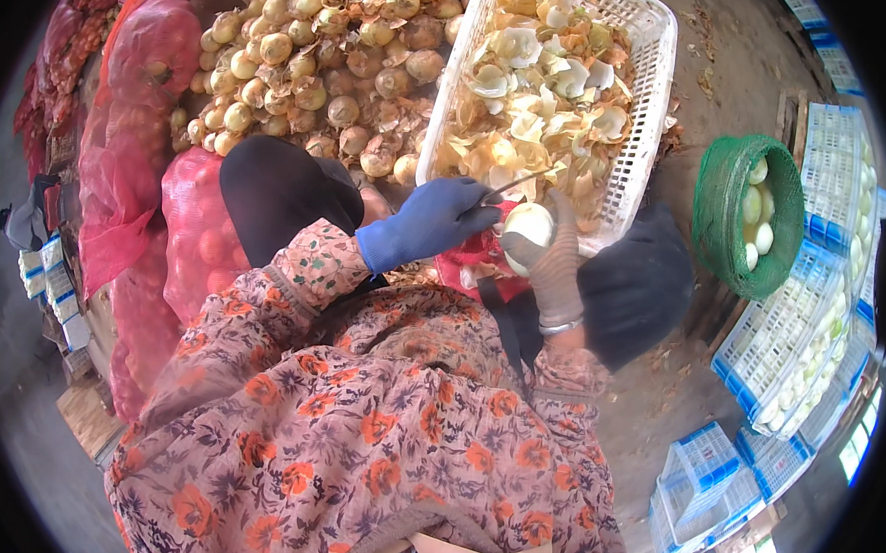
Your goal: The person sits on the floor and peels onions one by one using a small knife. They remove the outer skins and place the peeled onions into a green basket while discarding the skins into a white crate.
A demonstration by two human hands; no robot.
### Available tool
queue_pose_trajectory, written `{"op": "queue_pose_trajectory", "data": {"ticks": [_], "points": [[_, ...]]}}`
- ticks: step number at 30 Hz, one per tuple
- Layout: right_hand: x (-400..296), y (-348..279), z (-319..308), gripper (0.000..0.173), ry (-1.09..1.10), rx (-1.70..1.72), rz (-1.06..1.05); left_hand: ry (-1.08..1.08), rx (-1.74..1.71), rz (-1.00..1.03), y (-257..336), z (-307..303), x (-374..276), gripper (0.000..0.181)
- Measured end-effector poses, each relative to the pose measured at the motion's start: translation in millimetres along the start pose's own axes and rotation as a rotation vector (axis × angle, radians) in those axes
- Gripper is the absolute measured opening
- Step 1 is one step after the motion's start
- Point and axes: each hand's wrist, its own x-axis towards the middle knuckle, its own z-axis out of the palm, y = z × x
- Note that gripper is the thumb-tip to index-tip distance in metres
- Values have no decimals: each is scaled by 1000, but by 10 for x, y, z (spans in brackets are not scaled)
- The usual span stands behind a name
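My left hand [434, 220], in a blue glove, grips a knife [520, 182] whose thin dark blade points up and right. The knife's handle is hidden in the glove. My right hand [555, 263], in a greyish, stained glove, holds a peeled white onion [528, 228] with the fingers wrapped around its right side. Red mesh cloth [470, 259] lies on my lap just below and left of the onion. Directly beyond both hands stands a white plastic crate [436, 120], filled with loose onion skins [547, 96].
Unpeeled onions [304, 63] form a large heap at the upper left. Pink mesh sacks [201, 221] of onions line the left side. On the right are a green mesh-covered container [720, 214] with peeled onions and stacked blue-and-white crates [779, 313]. A person [26, 217] is far left.
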Motion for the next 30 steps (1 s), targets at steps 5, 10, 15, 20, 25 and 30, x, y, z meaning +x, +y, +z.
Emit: {"op": "queue_pose_trajectory", "data": {"ticks": [5,10,15,20,25,30], "points": [[-10,40,63,101,-2,-92,-48,-48,-359,-292,217,99,189,27],[-50,-47,24,96,-33,160,-27,-117,-485,-404,82,123,360,18],[-58,-107,-47,87,-11,382,-4,49,-153,-332,-251,83,508,21],[-77,-105,-100,82,-60,838,115,58,-486,-447,-181,-73,290,35],[-58,-135,-125,79,-123,1022,169,10,-812,-498,203,64,116,42],[-85,-142,-70,78,-182,1036,181,191,-672,-464,255,237,314,27]]}}
